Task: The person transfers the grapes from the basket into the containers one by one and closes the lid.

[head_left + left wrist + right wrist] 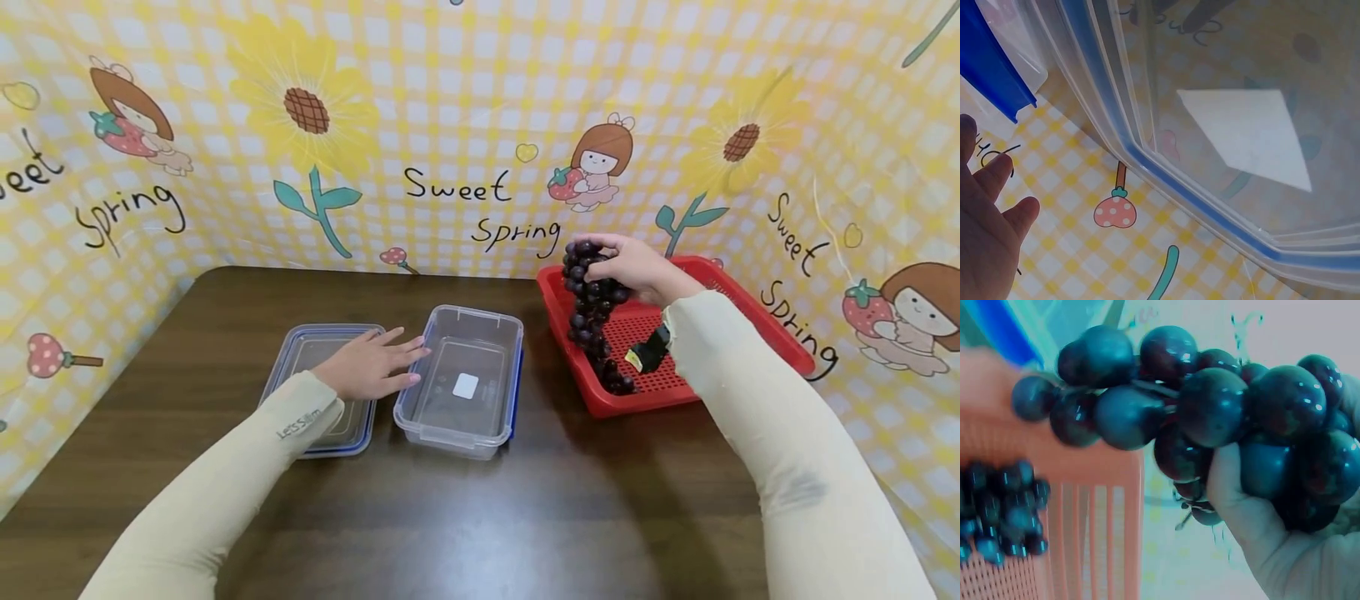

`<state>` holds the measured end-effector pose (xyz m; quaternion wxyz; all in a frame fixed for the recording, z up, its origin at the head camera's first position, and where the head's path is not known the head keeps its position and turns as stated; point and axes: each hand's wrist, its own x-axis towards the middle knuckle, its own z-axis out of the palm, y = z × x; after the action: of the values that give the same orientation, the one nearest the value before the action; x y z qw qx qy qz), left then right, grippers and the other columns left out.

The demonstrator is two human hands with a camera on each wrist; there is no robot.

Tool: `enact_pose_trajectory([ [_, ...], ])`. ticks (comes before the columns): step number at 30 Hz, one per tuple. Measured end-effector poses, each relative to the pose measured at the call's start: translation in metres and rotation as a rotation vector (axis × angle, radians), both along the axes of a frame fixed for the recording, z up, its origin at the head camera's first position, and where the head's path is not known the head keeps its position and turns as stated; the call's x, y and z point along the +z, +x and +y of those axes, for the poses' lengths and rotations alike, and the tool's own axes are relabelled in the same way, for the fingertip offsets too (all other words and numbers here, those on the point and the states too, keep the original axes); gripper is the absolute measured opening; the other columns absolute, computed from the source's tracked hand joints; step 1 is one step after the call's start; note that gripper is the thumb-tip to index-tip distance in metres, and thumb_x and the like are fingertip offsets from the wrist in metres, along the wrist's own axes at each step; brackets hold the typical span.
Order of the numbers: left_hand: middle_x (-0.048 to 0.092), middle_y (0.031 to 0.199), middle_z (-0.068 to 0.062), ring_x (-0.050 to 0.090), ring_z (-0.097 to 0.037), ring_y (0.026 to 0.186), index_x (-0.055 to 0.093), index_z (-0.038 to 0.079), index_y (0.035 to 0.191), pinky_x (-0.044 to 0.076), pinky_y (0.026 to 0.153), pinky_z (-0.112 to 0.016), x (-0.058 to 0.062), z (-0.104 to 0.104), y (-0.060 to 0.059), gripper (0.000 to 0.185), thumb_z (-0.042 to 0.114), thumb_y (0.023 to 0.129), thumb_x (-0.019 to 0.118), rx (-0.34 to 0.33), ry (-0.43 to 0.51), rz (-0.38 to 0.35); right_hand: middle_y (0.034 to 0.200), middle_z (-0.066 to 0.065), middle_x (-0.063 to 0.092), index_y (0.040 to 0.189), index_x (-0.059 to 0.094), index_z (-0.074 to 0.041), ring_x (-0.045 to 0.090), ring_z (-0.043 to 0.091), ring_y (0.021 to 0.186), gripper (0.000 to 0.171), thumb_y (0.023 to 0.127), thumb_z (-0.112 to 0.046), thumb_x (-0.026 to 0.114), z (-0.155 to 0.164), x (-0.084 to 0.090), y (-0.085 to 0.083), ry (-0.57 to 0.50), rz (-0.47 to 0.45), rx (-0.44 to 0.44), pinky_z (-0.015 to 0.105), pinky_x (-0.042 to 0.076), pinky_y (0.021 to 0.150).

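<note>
My right hand (630,271) grips a bunch of dark purple grapes (588,296), lifted over the left side of a red plastic basket (581,358). In the right wrist view the thumb presses against the grapes (1213,406), and more grapes (1007,515) lie in the basket. My left hand (369,365) has its fingers spread, fingertips right at the left rim of a clear plastic container (450,433). Beneath that hand lies a clear lid with a blue seal (360,437). A white sticker (466,386) shows on the container's bottom.
All of this stands on a dark wooden table (450,525). A yellow checked cloth (450,108) with printed flowers and figures rises behind the table and at both sides. A blue clip (517,392) hangs on the container's right side.
</note>
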<state>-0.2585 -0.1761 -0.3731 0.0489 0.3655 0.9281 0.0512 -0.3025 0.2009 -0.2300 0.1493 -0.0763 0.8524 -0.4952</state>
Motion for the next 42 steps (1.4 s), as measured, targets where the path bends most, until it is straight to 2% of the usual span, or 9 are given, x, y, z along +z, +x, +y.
enact_pose_trajectory([
  [7,0.032,0.152,-0.013,0.022,-0.045,0.139,0.041,0.008,0.146,0.016,0.109,-0.063,0.005,0.003,0.003,0.055,0.040,0.102,0.042,0.005,0.006,-0.017,0.140,0.018,0.044,0.146,0.042,-0.017,0.053,0.026,0.110,0.063,0.088,0.005,0.054,-0.042,-0.006,0.011,-0.198,-0.024,-0.105,0.033,0.053,0.075],
  [13,0.032,0.152,-0.013,0.022,-0.045,0.139,0.040,0.008,0.146,0.016,0.109,-0.063,0.007,0.001,0.005,0.055,0.041,0.102,0.040,0.019,0.012,-0.020,0.139,0.014,0.045,0.142,0.047,-0.018,0.052,0.033,0.113,0.061,0.086,0.005,0.056,-0.080,-0.014,0.023,-0.350,-0.042,-0.145,0.050,0.051,0.084],
  [18,0.032,0.152,-0.014,0.022,-0.045,0.139,0.040,0.007,0.146,0.016,0.109,-0.063,0.009,0.001,0.004,0.055,0.041,0.103,0.039,0.011,0.014,-0.012,0.140,0.012,0.041,0.142,0.048,-0.022,0.048,0.039,0.117,0.060,0.087,0.001,0.059,-0.107,-0.024,0.029,-0.389,-0.063,-0.178,0.059,0.050,0.081],
  [24,0.030,0.153,-0.013,0.022,-0.045,0.139,0.038,0.007,0.147,0.016,0.109,-0.063,0.006,0.001,0.002,0.055,0.040,0.103,0.039,0.006,-0.001,-0.012,0.139,0.012,0.043,0.138,0.052,-0.024,0.049,0.038,0.116,0.060,0.085,0.002,0.062,-0.131,-0.041,0.037,-0.465,-0.068,-0.214,0.057,0.052,0.079],
  [26,0.030,0.153,-0.014,0.022,-0.045,0.139,0.038,0.007,0.147,0.016,0.109,-0.063,0.005,0.000,0.002,0.056,0.041,0.102,0.039,0.003,-0.004,-0.018,0.137,0.013,0.045,0.138,0.052,-0.022,0.049,0.037,0.117,0.060,0.085,0.004,0.062,-0.137,-0.048,0.039,-0.473,-0.063,-0.206,0.057,0.050,0.082],
  [31,0.030,0.153,-0.012,0.023,-0.044,0.139,0.037,0.009,0.148,0.017,0.109,-0.062,0.003,0.000,0.000,0.057,0.042,0.102,0.040,0.000,-0.008,-0.013,0.133,0.013,0.051,0.136,0.053,-0.020,0.051,0.034,0.118,0.057,0.084,0.003,0.063,-0.148,-0.062,0.042,-0.411,-0.043,-0.184,0.057,0.047,0.089],
  [38,0.029,0.154,-0.011,0.025,-0.045,0.138,0.036,0.010,0.149,0.018,0.109,-0.062,0.000,-0.002,-0.002,0.059,0.043,0.101,0.042,-0.011,-0.014,0.006,0.132,0.016,0.052,0.137,0.052,-0.017,0.053,0.033,0.116,0.058,0.084,0.001,0.064,-0.157,-0.078,0.041,-0.353,-0.026,-0.164,0.055,0.048,0.089],
  [42,0.027,0.155,-0.008,0.025,-0.044,0.138,0.032,0.011,0.150,0.017,0.110,-0.061,0.000,-0.002,0.000,0.070,0.053,0.096,0.045,-0.001,-0.053,0.011,0.134,0.016,0.051,0.137,0.052,-0.015,0.053,0.034,0.117,0.058,0.083,0.002,0.065,-0.162,-0.091,0.041,-0.334,-0.025,-0.164,0.054,0.048,0.090],
])
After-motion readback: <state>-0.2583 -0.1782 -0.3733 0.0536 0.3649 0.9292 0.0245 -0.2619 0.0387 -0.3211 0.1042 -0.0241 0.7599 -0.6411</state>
